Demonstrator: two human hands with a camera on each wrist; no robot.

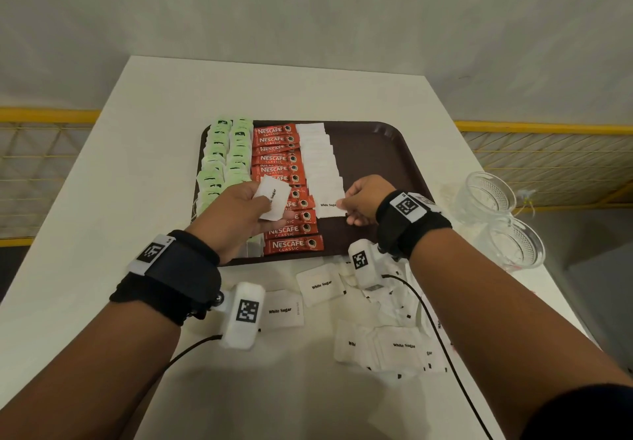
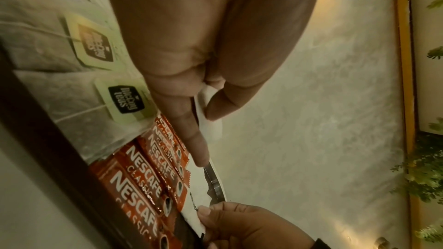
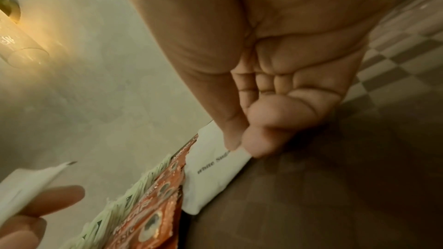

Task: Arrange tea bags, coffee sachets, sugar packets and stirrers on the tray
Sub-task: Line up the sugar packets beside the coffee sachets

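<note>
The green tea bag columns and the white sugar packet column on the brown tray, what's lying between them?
In the head view, a column of overlapping red Nescafe coffee sachets lies between the green tea bags and the white sugar packets.

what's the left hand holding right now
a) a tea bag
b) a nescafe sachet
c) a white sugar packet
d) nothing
c: the left hand pinches a white sugar packet printed "White Sugar" above the Nescafe sachets on the tray, while the right hand pinches another sugar packet at the near end of the sugar row.
</note>
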